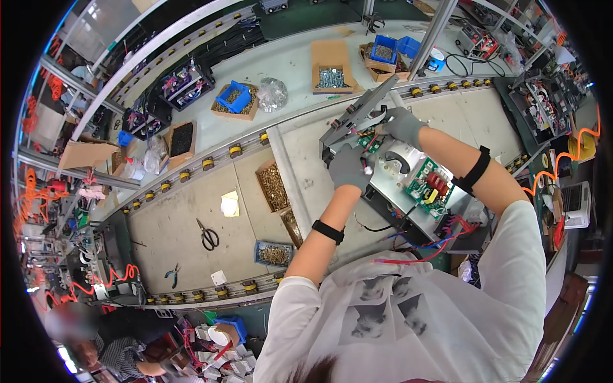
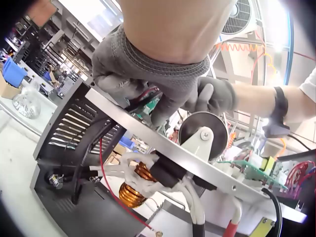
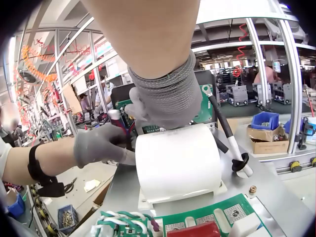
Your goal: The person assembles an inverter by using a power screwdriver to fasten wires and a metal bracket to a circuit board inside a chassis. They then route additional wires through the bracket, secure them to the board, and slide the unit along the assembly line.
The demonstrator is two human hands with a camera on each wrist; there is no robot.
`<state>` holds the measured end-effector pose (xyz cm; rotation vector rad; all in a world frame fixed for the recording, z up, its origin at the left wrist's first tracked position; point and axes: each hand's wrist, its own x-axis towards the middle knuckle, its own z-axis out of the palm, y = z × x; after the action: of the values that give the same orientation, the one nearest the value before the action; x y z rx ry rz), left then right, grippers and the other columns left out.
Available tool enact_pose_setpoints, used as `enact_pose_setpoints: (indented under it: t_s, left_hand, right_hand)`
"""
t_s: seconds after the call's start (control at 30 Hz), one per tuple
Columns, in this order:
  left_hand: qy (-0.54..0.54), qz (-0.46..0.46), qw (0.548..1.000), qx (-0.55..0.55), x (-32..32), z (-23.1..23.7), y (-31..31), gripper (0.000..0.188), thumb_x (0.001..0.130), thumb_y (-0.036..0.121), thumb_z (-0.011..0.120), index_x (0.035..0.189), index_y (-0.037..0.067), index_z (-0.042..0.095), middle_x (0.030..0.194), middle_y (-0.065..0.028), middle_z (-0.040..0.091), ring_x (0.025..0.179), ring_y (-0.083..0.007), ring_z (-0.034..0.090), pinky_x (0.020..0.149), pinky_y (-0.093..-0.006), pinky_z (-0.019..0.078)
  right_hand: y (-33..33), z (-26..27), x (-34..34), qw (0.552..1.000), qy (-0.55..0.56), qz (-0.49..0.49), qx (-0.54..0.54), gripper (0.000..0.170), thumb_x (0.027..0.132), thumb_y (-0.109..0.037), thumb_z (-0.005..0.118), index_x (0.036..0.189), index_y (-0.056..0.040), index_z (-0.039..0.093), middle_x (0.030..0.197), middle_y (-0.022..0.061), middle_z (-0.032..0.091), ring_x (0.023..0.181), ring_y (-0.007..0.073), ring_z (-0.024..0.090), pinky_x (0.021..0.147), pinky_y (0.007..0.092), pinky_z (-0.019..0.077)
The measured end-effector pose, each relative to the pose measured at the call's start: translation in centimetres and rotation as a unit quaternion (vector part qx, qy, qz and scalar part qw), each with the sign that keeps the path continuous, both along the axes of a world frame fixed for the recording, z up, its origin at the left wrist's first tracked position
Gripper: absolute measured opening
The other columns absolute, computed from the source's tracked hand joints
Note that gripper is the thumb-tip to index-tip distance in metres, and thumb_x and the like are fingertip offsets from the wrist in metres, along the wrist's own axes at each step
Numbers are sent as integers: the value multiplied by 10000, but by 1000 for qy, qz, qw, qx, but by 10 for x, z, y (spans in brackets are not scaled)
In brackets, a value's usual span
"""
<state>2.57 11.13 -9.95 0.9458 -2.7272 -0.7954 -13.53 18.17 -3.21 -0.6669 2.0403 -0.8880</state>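
Nearest the person, a green board with red parts point(image 1: 429, 189) sits on the metal plate point(image 3: 269, 195) of an opened electrical unit, on the surface point(image 1: 182, 239). Just beyond it on the plate lies a white cylinder point(image 3: 178, 163), and past that a smaller green board point(image 3: 203, 112) by the upright dark panel point(image 1: 365, 108).

Both hands meet there. The left hand point(image 1: 349, 167) comes in from the left, wrist bent, fingers bending over the plate's edge toward some thin wires point(image 3: 131, 132); whether it pinches them cannot be told. The right hand point(image 1: 404, 127) arches over the cylinder from the right, knuckles up, its fingers bent down at the small board; their tips are hidden, so a grip cannot be confirmed.

The step in hand appears to be connecting or fastening at that board. The next move seems to call for steady, fine fingerwork, with the wires kept from being trapped against the panel.

Off to the left are a box of screws point(image 1: 272, 186) and scissors point(image 1: 207, 237); farther, beyond the rollers, stands a cardboard box of bolts point(image 1: 331, 78).
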Motion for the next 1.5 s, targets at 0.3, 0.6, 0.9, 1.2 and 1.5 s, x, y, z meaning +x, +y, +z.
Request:
enact_pose_setpoints:
  t_s: [0.3,0.6,0.9,1.2,1.5]
  left_hand:
    - [290,13,954,-71,-7,-26,-9,247,842,211,528,1004,34,588,959,-166,581,905,-352,546,781,-439,426]
    - [422,14,906,34,-18,-49,0,278,799,123,539,1025,-31,590,958,-228,583,930,-383,524,824,-443,411]
    - [419,-57,789,447,0,-31,-13,197,870,95,487,1013,12,595,1046,-59,585,918,-166,525,862,-277,383]
    - [327,54,939,97,-8,-30,0,173,813,105,609,960,14,620,926,-128,634,842,-240,604,778,-321,462]
    - [209,130,969,21,-20,-37,-3,204,824,206,571,965,76,640,928,-145,647,838,-324,615,733,-383,485]
  right_hand:
    - [-1,9,-1,920,370,81,100,251,751,-202,592,965,-92,664,965,147,654,923,297,610,870,359,445]
    - [-9,-5,-13,923,379,41,53,204,762,-283,653,895,-133,689,883,111,660,875,293,613,839,370,446]
    - [-9,2,-34,927,335,148,83,275,779,-256,631,978,-71,668,952,147,657,922,303,606,893,358,415]
    - [-24,-37,-27,949,305,-75,-24,318,711,-244,702,977,-75,656,950,143,661,903,308,618,793,368,479]
    - [-9,-19,-32,979,197,-22,-54,312,683,-267,762,930,-82,711,753,82,658,598,157,609,611,307,497]
